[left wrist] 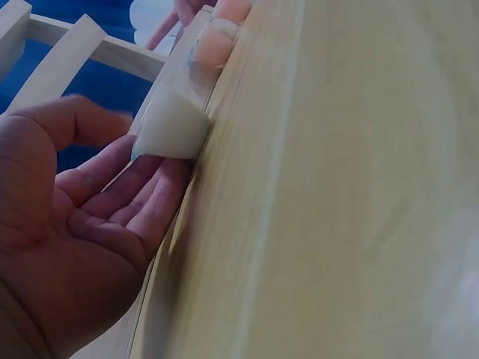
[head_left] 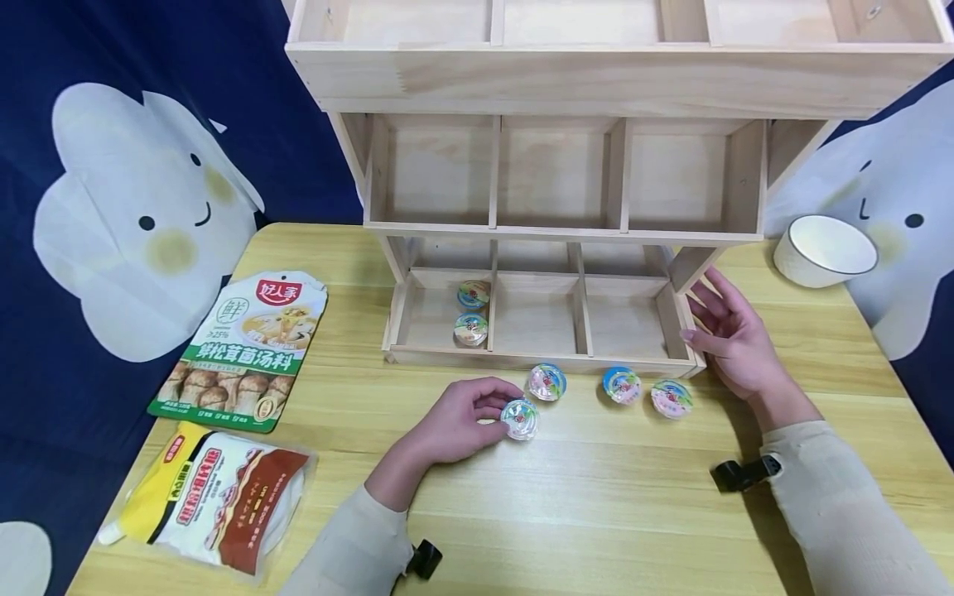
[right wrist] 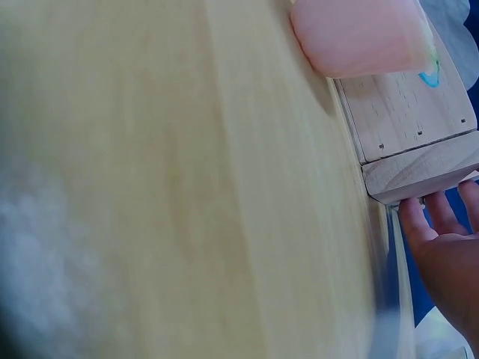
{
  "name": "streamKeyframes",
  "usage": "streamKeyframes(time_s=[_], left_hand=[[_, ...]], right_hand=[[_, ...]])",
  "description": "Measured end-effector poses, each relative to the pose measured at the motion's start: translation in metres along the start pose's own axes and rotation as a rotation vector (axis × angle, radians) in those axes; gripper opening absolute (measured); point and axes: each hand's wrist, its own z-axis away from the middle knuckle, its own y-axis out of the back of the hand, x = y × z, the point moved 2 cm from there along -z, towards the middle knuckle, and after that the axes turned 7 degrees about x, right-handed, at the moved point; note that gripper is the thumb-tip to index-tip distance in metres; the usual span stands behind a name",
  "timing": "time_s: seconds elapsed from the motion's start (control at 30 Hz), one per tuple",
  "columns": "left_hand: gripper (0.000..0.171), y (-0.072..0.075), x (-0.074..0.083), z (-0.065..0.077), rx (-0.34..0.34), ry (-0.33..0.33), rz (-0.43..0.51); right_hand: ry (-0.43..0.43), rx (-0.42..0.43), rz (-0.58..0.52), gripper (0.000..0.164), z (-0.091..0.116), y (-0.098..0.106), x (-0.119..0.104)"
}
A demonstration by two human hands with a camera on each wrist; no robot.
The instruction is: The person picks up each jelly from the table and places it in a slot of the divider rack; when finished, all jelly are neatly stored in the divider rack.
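My left hand (head_left: 465, 420) grips a small jelly cup (head_left: 519, 420) with a printed foil lid, low over the table in front of the shelf. In the left wrist view, fingers curl at the side of this whitish cup (left wrist: 172, 129). My right hand (head_left: 734, 339) rests against the right end of the wooden shelf's bottom tier (head_left: 537, 362), fingers behind it and thumb at the front. Three more jelly cups stand before the shelf: one (head_left: 547, 382) near the left hand, another (head_left: 622, 386) and a third (head_left: 672, 399) toward the right.
Two jelly cups, one (head_left: 473, 295) behind the other (head_left: 471, 329), sit in the bottom tier's left compartment. On the left lie a green-and-white soup seasoning pouch (head_left: 242, 352) and a yellow, white and brown bag (head_left: 212, 501). A white bowl (head_left: 825, 251) stands at the right.
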Motion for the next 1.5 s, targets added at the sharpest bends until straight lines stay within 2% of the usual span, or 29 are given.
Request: streamKeyframes(time_s=[0.23, 0.63, 0.9, 1.2, 1.5], left_hand=[[0.054, -0.008, -0.001, -0.001, 0.034, -0.029, -0.129], [0.050, -0.011, 0.000, 0.000, 0.055, -0.036, -0.145], [0.050, -0.008, 0.003, -0.001, 0.056, -0.058, -0.105], [0.050, -0.004, 0.009, -0.005, 0.051, -0.081, 0.011], [0.053, 0.002, 0.021, -0.015, 0.069, -0.113, 0.044]], right_hand=[[0.002, 0.002, -0.001, 0.094, 0.000, 0.002, 0.001], [0.007, 0.007, 0.000, 0.093, 0.001, 0.001, 0.000], [0.003, 0.002, 0.003, 0.093, -0.001, 0.002, 0.000], [0.001, 0.001, 0.007, 0.094, -0.002, 0.003, 0.002], [-0.004, -0.003, 0.005, 0.093, -0.001, 0.003, 0.002]])
